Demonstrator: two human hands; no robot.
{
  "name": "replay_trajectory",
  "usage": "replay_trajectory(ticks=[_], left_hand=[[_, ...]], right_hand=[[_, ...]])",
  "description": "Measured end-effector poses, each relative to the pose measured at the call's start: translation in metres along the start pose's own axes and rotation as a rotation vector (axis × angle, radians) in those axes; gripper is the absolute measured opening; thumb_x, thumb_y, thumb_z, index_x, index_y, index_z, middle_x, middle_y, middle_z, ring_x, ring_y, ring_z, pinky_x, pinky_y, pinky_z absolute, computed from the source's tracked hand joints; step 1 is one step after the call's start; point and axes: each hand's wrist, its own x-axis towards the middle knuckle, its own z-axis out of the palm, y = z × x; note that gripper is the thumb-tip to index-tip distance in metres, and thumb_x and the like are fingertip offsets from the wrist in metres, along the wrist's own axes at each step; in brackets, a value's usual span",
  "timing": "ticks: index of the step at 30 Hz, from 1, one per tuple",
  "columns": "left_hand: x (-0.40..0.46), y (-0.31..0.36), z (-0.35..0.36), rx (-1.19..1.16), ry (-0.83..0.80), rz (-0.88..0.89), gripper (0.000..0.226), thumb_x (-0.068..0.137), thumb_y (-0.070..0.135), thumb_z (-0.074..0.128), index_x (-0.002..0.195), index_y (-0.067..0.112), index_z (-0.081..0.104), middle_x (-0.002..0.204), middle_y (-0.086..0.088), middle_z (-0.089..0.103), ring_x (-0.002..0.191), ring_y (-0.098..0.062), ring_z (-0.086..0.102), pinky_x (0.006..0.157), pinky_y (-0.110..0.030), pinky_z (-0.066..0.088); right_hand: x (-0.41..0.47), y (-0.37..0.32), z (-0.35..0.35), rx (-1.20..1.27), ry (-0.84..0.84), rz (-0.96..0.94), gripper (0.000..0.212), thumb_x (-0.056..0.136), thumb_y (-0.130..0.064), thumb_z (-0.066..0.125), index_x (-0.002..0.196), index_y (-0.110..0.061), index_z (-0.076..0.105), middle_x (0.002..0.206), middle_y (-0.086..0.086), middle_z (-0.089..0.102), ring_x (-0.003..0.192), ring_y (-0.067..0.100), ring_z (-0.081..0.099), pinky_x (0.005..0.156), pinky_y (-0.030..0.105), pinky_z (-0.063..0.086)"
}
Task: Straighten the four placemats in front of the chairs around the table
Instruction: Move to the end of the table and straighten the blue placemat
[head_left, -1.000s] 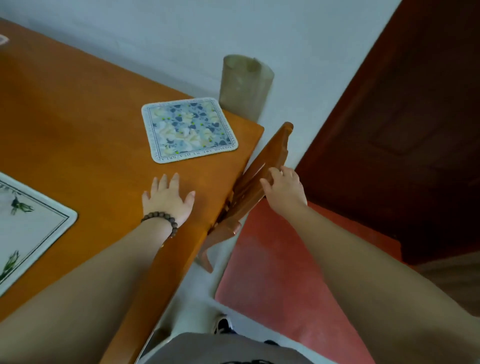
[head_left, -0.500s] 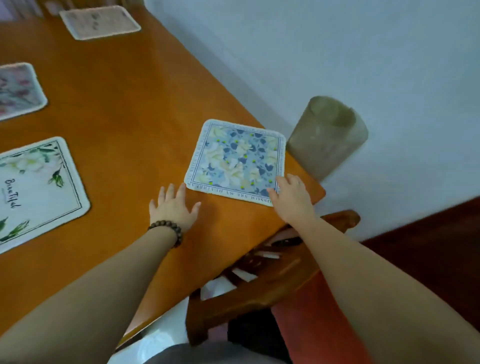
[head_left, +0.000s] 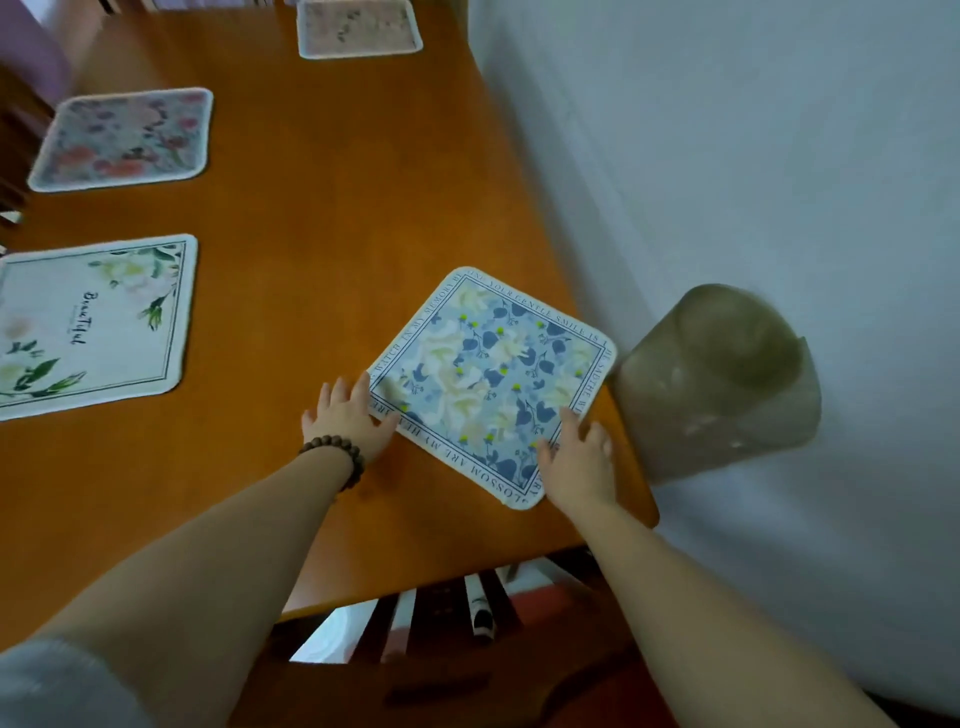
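1. Head view, only cam. Wooden table fills left + centre of frame, wall on the right.
2. Blue floral placemat sits centre-right, near the table's right edge, rotated approx diamond-wise vs the edges, so clearly skewed.
3. Left hand w/ bead bracelet: flat, fingers spread, palm down on the table, fingertips touching the mat's left corner. Not gripping anything.
4. Right hand: flat and open too, fingers lying on the mat's lower-right edge near its bottom corner. Pressing, no pinch that I can see.
5. Other mats: white leaf-print mat at left-centre; pink floral mat upper left; pale mat at top centre, partly cut off. These 3 look roughly square to the table, tho blurry.
6. Greenish translucent bin stands off the table at right, just beside the blue mat's right corner. Chair back below the table edge, bottom centre.
7. Step, my read: straightening the blue mat, prob the last of 4.
8. Next move needs: both palms rotate the mat till its edges run parallel w/ the table edge, keep it in front of the chair, light pressure so it slides w/o bunching.
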Motion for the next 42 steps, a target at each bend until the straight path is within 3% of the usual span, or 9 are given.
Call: replay_trajectory(ticks=[5,9,13,21,27,32,35,38,42], left_hand=[[0.027,0.011,0.015,-0.022,-0.061,0.049,0.081,0.088,0.066,0.041,0.152,0.032,0.005,0.161,-0.003,-0.003,0.146,-0.024,-0.003,0.116,-0.052,0.007],[0.039,0.009,0.025,-0.039,-0.014,0.068,0.082,0.085,0.069,0.042,0.152,0.034,0.008,0.161,-0.003,0.000,0.146,-0.024,-0.001,0.116,-0.052,0.007],[0.029,-0.006,0.031,-0.068,0.056,0.102,0.078,0.084,0.066,0.047,0.149,0.033,0.020,0.159,-0.004,0.014,0.145,-0.024,0.010,0.116,-0.052,0.012],[-0.035,-0.063,0.028,-0.176,0.076,0.003,0.061,0.084,0.058,0.054,0.138,0.037,0.037,0.142,-0.005,0.039,0.132,-0.028,0.033,0.106,-0.048,0.030],[-0.098,-0.112,0.030,-0.154,-0.025,0.054,0.067,0.087,0.056,0.052,0.145,0.030,0.033,0.128,-0.003,0.049,0.119,-0.024,0.042,0.095,-0.042,0.042],[-0.116,-0.124,0.031,-0.136,-0.204,0.154,0.051,0.088,0.052,0.054,0.135,0.035,0.048,0.123,0.002,0.057,0.107,-0.014,0.055,0.090,-0.033,0.049],[-0.113,-0.126,0.021,-0.079,-0.178,0.189,0.045,0.088,0.052,0.053,0.128,0.031,0.057,0.112,0.005,0.066,0.095,-0.010,0.061,0.082,-0.033,0.054],[-0.103,-0.132,0.009,0.001,-0.026,0.215,0.050,0.088,0.054,0.050,0.130,0.029,0.053,0.120,0.004,0.061,0.110,-0.017,0.054,0.093,-0.040,0.046],[-0.076,-0.140,-0.006,0.035,0.015,0.137,0.073,0.084,0.062,0.051,0.146,0.032,0.028,0.153,-0.004,0.027,0.140,-0.026,0.023,0.111,-0.051,0.026]], right_hand=[[0.005,0.004,0.014,-0.004,-0.019,-0.022,0.064,0.098,-0.046,0.037,0.151,-0.022,0.012,0.156,0.021,0.002,0.144,0.034,-0.003,0.115,0.046,0.018],[0.009,0.003,0.021,0.020,0.013,-0.034,0.065,0.096,-0.049,0.039,0.151,-0.022,0.016,0.158,0.018,-0.001,0.145,0.031,-0.006,0.115,0.044,0.015],[0.016,-0.005,0.028,0.043,0.014,-0.032,0.066,0.094,-0.052,0.039,0.151,-0.024,0.018,0.158,0.017,-0.005,0.145,0.030,-0.010,0.115,0.045,0.012],[0.031,-0.049,0.042,-0.007,-0.077,-0.134,0.070,0.091,-0.059,0.039,0.150,-0.027,0.019,0.158,0.015,-0.008,0.145,0.029,-0.007,0.118,0.045,0.011],[0.041,-0.089,0.045,-0.025,-0.210,-0.230,0.070,0.086,-0.060,0.048,0.146,-0.035,0.025,0.159,0.010,-0.009,0.145,0.031,-0.001,0.116,0.046,0.015],[0.064,-0.099,0.033,-0.141,-0.279,-0.372,0.072,0.087,-0.055,0.054,0.148,-0.031,0.023,0.160,0.008,0.003,0.145,0.031,0.007,0.114,0.046,0.016],[0.059,-0.091,0.030,-0.189,-0.267,-0.364,0.076,0.089,-0.056,0.051,0.151,-0.030,0.015,0.160,0.009,0.003,0.145,0.032,0.002,0.115,0.049,0.011],[0.036,-0.083,0.034,-0.180,-0.185,-0.342,0.079,0.089,-0.057,0.049,0.152,-0.029,0.011,0.159,0.013,-0.003,0.145,0.034,-0.005,0.116,0.050,0.008],[-0.012,-0.077,0.048,-0.179,-0.065,-0.278,0.081,0.090,-0.058,0.046,0.152,-0.026,0.005,0.156,0.020,-0.013,0.143,0.037,-0.011,0.115,0.049,0.003]])
